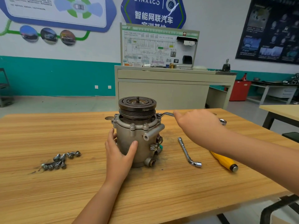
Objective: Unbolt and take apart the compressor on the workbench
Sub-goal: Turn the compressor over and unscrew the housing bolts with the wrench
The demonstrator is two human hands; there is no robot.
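The grey metal compressor (137,136) stands upright in the middle of the wooden workbench (145,191), its dark grooved pulley (137,106) on top. My left hand (119,152) wraps around the lower left of its body, thumb across the front. My right hand (197,125) grips the handle of a silver wrench (165,114). The wrench's ring end sits on a bolt at the right of the flange, and its far end shows beyond my hand.
Several loose bolts (60,160) lie in a heap left of the compressor. An L-shaped socket wrench (188,152) and a yellow-handled screwdriver (225,161) lie to its right. A beige cabinet (169,84) with a wiring board stands behind the bench.
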